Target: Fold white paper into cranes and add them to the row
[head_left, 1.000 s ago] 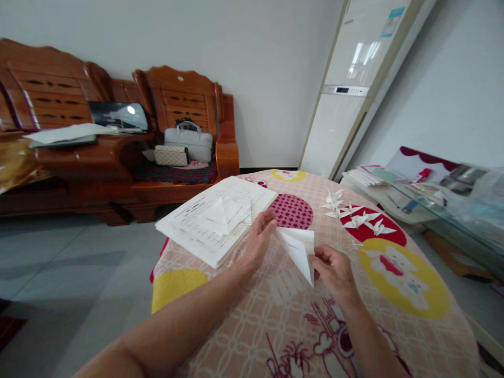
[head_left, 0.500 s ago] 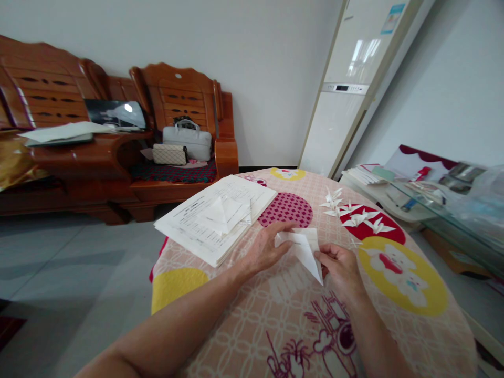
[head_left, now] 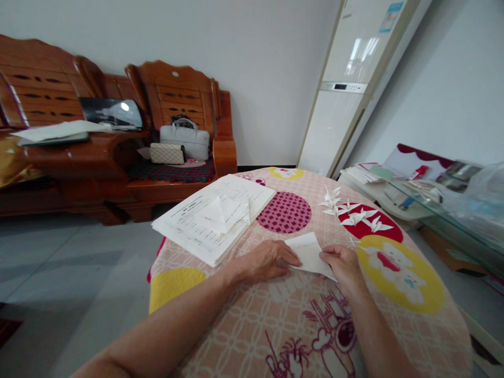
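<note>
A folded piece of white paper (head_left: 309, 254) lies low over the tablecloth between my two hands. My left hand (head_left: 273, 260) is at its left end, fingers together over the edge and thumb on the near side. My right hand (head_left: 342, 262) pinches the paper's right edge between thumb and fingers. To the upper right of my hands sit several white origami cranes (head_left: 358, 216). Left of them, a folded white paper triangle (head_left: 216, 215) rests on a stack of printed sheets (head_left: 189, 231).
The patterned tablecloth (head_left: 236, 325) covers a rounded table. Wooden chairs (head_left: 177, 100) with bags stand behind at left, a tall white air conditioner (head_left: 334, 115) at the back. At right is a glass-topped table (head_left: 441, 210) with papers and a plastic bag.
The paper has been turned and now lies flatter, its long near edge running between my hands. My left hand has shifted slightly down toward me onto the paper's left end.
</note>
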### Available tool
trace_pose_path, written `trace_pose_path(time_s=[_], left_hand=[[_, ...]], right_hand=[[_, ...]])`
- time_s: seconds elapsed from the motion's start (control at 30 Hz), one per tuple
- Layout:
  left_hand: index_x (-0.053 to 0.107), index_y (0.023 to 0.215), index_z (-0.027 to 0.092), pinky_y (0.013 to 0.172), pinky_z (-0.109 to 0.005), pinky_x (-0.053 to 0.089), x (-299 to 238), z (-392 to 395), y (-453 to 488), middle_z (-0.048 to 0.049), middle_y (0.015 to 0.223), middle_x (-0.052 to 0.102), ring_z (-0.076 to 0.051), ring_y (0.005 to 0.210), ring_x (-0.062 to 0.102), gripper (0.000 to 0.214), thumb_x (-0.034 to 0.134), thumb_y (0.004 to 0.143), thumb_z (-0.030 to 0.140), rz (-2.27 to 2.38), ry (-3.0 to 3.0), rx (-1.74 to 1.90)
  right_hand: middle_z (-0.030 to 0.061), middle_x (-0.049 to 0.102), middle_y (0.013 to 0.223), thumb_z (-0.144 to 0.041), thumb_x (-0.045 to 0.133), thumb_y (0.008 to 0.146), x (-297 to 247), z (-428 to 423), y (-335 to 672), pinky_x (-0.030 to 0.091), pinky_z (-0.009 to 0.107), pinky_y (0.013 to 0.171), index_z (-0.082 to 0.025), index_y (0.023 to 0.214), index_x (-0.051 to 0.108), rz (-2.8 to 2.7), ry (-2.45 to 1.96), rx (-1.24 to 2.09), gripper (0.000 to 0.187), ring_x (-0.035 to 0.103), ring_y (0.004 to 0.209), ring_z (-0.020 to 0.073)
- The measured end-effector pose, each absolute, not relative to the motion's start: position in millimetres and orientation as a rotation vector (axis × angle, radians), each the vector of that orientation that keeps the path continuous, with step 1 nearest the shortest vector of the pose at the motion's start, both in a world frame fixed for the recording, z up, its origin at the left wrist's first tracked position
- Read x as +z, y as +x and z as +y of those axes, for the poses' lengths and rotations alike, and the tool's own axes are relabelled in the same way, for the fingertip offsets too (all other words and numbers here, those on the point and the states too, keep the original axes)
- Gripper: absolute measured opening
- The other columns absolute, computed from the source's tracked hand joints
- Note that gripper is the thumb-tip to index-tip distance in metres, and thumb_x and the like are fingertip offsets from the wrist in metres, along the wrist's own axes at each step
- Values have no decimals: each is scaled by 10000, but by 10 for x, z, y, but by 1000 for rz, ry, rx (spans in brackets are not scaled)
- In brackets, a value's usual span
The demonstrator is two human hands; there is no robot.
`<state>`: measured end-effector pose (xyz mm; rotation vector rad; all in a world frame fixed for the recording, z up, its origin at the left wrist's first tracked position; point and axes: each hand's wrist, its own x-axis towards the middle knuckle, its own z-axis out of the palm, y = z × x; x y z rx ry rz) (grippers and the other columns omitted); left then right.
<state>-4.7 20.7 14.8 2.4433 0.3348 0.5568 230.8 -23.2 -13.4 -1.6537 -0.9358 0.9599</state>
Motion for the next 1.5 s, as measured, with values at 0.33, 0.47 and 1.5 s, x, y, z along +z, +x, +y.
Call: trace_pose_path(time_s=[0.33,0.47,1.5], left_hand=[[670,1146,194,1009,-309,429,-23,223,68,-78,1162,685,-191,1132,592,380,492,842,51,279,2622,550],[700,1058,197,1071,-346,390,-62,269,-3,-61,1105,714,-182,1140,597,300,501,858,94,190,2570,548],[625,1227,206,1052,-374,424,37,320,-118,-100,1247,644,-232,1189,575,469,553,785,65,414,2735,428]], right_hand=[[27,691,632,-350,738,615,-116,-226,2270,479,283,510,-151,826,668,-933,-1542,901,299,633,558,201],[47,736,714,-335,767,629,-87,-242,2245,495,284,526,-143,1097,639,-1035,-1498,997,522,671,607,220],[-33,638,493,-96,617,605,136,-413,2336,394,189,306,-164,1486,352,-1287,-1620,1316,922,563,345,155]])
